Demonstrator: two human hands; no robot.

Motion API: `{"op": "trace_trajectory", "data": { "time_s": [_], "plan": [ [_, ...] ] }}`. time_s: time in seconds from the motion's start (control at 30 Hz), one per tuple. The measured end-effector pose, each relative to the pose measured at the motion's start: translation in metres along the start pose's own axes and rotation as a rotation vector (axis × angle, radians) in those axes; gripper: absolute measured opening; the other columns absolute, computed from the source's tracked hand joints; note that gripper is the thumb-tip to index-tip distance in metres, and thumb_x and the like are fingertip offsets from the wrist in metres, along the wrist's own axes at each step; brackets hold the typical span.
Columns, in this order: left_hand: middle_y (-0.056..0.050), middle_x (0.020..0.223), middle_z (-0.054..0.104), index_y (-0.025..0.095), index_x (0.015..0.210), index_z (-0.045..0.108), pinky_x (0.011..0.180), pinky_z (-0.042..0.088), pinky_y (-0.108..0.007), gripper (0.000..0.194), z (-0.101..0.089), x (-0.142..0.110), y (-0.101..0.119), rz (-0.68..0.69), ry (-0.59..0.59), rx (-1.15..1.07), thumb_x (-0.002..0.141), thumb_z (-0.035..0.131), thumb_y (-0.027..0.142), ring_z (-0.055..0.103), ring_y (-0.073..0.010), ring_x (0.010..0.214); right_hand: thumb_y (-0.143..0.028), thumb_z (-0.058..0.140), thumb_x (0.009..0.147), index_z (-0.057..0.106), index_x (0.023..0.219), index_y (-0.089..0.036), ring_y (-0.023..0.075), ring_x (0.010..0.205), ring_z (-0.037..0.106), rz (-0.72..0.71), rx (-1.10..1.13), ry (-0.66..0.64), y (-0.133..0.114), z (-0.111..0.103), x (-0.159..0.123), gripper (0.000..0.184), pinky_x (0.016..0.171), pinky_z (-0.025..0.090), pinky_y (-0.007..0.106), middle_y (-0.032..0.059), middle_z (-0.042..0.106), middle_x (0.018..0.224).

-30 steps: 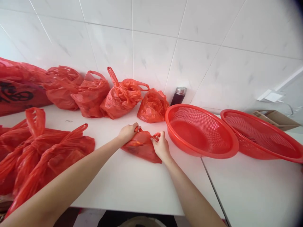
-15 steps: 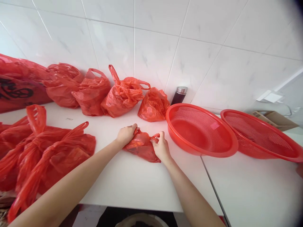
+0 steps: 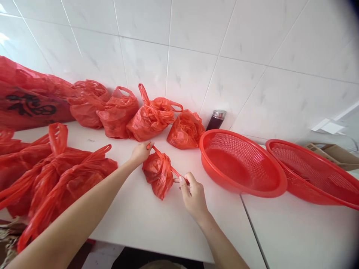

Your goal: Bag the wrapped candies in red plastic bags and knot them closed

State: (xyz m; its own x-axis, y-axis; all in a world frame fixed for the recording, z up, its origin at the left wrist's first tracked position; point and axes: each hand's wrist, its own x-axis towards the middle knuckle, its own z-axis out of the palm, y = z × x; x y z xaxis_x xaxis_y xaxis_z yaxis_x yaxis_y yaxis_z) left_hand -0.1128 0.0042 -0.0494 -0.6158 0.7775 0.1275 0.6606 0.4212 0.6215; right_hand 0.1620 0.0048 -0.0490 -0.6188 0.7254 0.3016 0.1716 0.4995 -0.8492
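A small red plastic bag (image 3: 158, 173) is stretched between my two hands over the white table (image 3: 151, 228). My left hand (image 3: 141, 154) is closed on one of its handles, at the upper left. The other handle is pinched in my right hand (image 3: 193, 192), pulled out to the lower right. The bag's body looks crumpled and gathered in the middle, and its contents are hidden. Behind it stands another red plastic bag (image 3: 186, 130), apart from my hands.
Several filled red bags (image 3: 151, 116) line the tiled wall. A pile of knotted red bags (image 3: 81, 175) lies at left. To the right sit a red colander (image 3: 238, 160) and a second colander (image 3: 314, 175). A dark flask (image 3: 215, 120) and a cardboard box (image 3: 331, 153) are behind.
Both hands keep hold of the bag's handles. They have drawn the handles further apart, so the bag has turned and become narrower and bunched. The view has shifted slightly left.
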Motion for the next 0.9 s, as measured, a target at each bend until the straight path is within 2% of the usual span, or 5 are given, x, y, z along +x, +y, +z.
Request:
{"op": "trace_trajectory", "data": {
  "time_s": [0.13,0.27,0.43,0.6,0.9],
  "plan": [
    [-0.006,0.097,0.067,0.014,0.101,0.064,0.077,0.054,-0.039,0.032,-0.014,0.002,0.004,-0.091,-0.050,-0.195,0.093,0.052,0.043,0.065,-0.0184,0.085,-0.039,0.041,0.096,0.034,0.074,-0.024,0.0105,0.045,0.036,0.026,0.028,0.016,0.001,-0.008,0.001,0.028,0.048,0.029,0.025,0.0026,0.070,0.085],
    [-0.004,0.076,0.068,0.016,0.078,0.062,0.075,0.056,-0.038,0.040,-0.059,-0.003,0.024,-0.108,-0.232,-0.450,0.085,0.055,0.055,0.068,-0.0207,0.080,-0.042,0.043,0.096,0.039,0.080,-0.024,0.0126,0.054,0.051,0.036,0.102,0.103,-0.009,-0.015,0.014,0.024,0.055,0.041,0.026,0.0041,0.068,0.088],
    [-0.009,0.087,0.074,0.018,0.074,0.066,0.088,0.054,-0.042,0.038,-0.109,-0.017,0.051,-0.024,-0.461,-0.672,0.076,0.066,0.056,0.068,-0.0269,0.096,-0.042,0.052,0.092,0.039,0.093,-0.025,0.0167,0.074,0.065,0.017,0.212,0.132,-0.025,-0.016,0.038,0.022,0.066,0.051,0.029,0.0029,0.064,0.091],
    [-0.013,0.103,0.075,0.010,0.096,0.068,0.090,0.053,-0.045,0.042,-0.109,-0.024,0.053,-0.066,-0.549,-0.753,0.084,0.062,0.049,0.070,-0.0262,0.091,-0.037,0.058,0.088,0.037,0.094,-0.025,0.0183,0.079,0.068,-0.002,0.165,0.164,-0.026,-0.012,0.047,0.025,0.072,0.053,0.032,0.0019,0.064,0.089],
    [-0.012,0.106,0.075,0.010,0.100,0.066,0.088,0.055,-0.042,0.041,-0.104,-0.027,0.049,-0.093,-0.537,-0.775,0.085,0.062,0.048,0.071,-0.0241,0.088,-0.031,0.058,0.085,0.038,0.096,-0.025,0.0190,0.080,0.069,0.035,0.113,0.191,-0.017,-0.009,0.046,0.023,0.069,0.052,0.031,0.0028,0.066,0.092]
  ]
}}
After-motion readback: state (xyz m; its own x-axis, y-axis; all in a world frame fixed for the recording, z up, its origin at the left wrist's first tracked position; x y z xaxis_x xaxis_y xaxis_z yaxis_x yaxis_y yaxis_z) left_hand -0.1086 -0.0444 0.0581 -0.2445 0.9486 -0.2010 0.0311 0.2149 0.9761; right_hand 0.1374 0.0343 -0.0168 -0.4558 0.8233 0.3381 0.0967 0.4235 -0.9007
